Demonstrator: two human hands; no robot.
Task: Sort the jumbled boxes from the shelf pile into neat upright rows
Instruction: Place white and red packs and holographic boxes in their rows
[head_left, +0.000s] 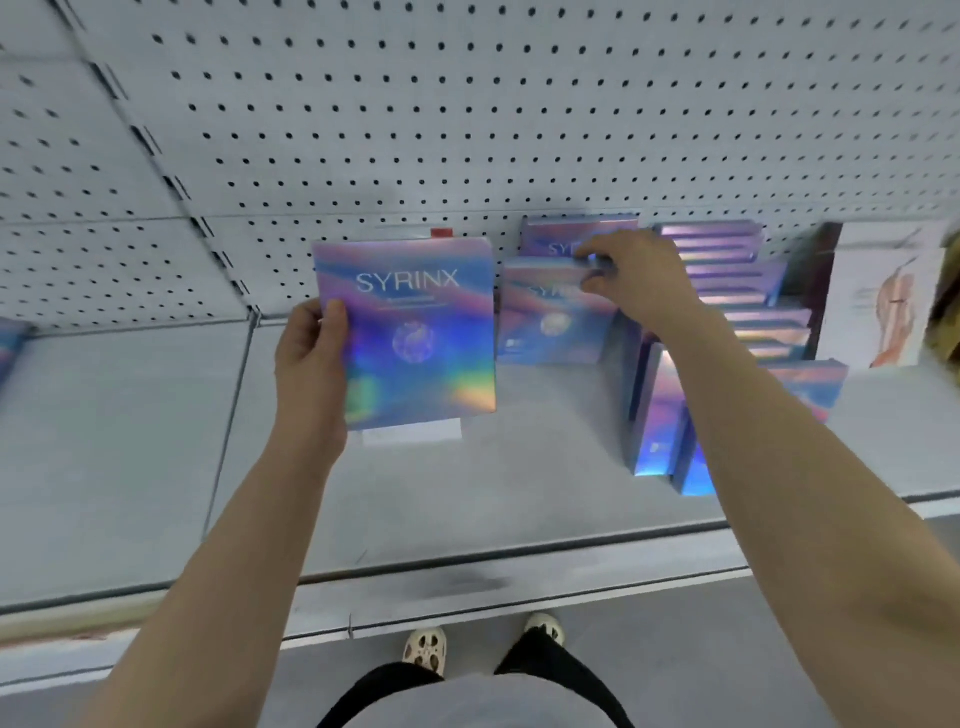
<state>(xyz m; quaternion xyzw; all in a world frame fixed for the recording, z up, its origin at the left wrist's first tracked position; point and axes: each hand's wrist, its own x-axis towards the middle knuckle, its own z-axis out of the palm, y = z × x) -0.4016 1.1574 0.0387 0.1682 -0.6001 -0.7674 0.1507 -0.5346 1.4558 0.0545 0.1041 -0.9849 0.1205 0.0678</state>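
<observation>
Grey metal made up the biggest thing in view: a shelf (467, 493) with a pegboard back wall (467, 104) full of small dark holes. On its right part lay the pile of boxes (743, 291), shiny and rainbow-foiled, some stacked flat in steps against the back wall and two leaning on edge nearer the front (660, 415). A white carton with an orange drawing (883, 306) stood just beside the pile, on its right.

The left hand (311, 353) gripped one box (410, 332) by its left edge, thumb curled over the printed front and fingers hidden behind. That box was held upright, facing the camera, with the word SYRINX readable near its top. A white label strip (413, 431) showed just under its lower edge, and a small red tab (441, 232) peeked over its top.

The right hand (634, 280) reached further back and closed on the top edge of a standing box (550, 322) at the back wall, thumb and fingertips curled on it; blur hid exactly how the fingers lay. Another box (571, 239) stood right behind that one, touching the pegboard. The standing pair sat just right of the held box and left of the pile, with the right forearm crossing over the leaning boxes and hiding part of them.

At the far left edge, a sliver of another foil box (8, 343) showed. Below the shelf, two pale shoes (426, 649) stood on the grey floor.
</observation>
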